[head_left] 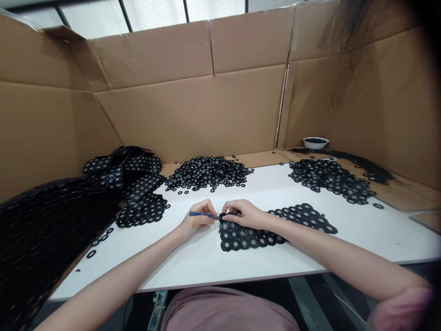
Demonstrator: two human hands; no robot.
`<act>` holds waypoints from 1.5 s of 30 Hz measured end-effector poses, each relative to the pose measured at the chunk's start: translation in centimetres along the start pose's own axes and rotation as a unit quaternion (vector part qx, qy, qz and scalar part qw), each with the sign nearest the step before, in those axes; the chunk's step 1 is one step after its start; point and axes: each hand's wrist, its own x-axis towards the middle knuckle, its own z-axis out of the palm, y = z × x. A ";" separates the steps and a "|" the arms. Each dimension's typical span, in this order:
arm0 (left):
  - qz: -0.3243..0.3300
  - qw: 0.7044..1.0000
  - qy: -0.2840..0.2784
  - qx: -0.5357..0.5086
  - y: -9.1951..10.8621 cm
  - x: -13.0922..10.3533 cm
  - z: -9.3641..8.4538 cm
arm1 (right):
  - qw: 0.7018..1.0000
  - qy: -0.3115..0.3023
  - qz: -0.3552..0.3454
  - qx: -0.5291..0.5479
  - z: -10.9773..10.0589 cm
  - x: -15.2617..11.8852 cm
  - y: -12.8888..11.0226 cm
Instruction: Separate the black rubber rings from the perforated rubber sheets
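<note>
My left hand [198, 219] is closed on a slim blue tool [200, 214], like a thin pair of tweezers or a pick. Its dark tip points right, at the upper left corner of a sheet of joined black rings [241, 243]. That sheet lies flat on the white board, the rings set in rows with pale centres. My right hand [245, 214] pinches a black ring [222, 215] at the same corner, fingertips and thumb close to the tool's tip. My right forearm crosses over the sheet and hides part of it.
Loose black rings [210, 172] form a heap at the back; another pile [330, 179] lies right. Finished-looking ring sheets [141, 209] and a large shiny black mass [55, 230] fill the left. A white bowl [316, 143] stands back right. Cardboard walls [193, 115] surround the white board [186, 271].
</note>
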 end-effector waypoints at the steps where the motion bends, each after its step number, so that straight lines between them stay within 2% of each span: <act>1: 0.005 1.000 0.006 0.000 0.0 0.0 0.0 | 1.000 0.004 -0.006 -0.007 0.1 0.0 0.0; 5: 0.025 1.000 0.012 0.008 -0.3 0.2 0.0 | 0.999 0.017 -0.024 -0.025 0.4 0.0 0.0; 11: 0.040 0.999 -0.009 0.029 -1.0 0.2 -0.1 | 0.999 0.022 -0.020 -0.027 0.6 0.1 0.0; 17: 0.076 0.991 -0.026 0.108 -1.1 0.2 -0.2 | 0.999 0.026 -0.033 -0.015 0.7 0.3 -0.1; 27: 0.024 0.999 -0.021 0.030 -1.3 0.9 0.3 | 0.999 0.019 -0.039 -0.010 0.7 0.4 -0.2; 32: -0.003 0.998 -0.035 0.046 -1.3 1.0 0.3 | 0.999 0.017 -0.040 -0.007 0.6 0.3 -0.4; 35: 0.004 0.997 -0.046 0.062 -1.3 0.9 0.3 | 0.999 0.020 -0.036 -0.011 0.5 0.3 -0.5; 45: 0.040 0.997 0.024 0.060 -0.4 0.4 0.2 | 0.999 0.040 -0.001 -0.012 0.3 0.2 0.2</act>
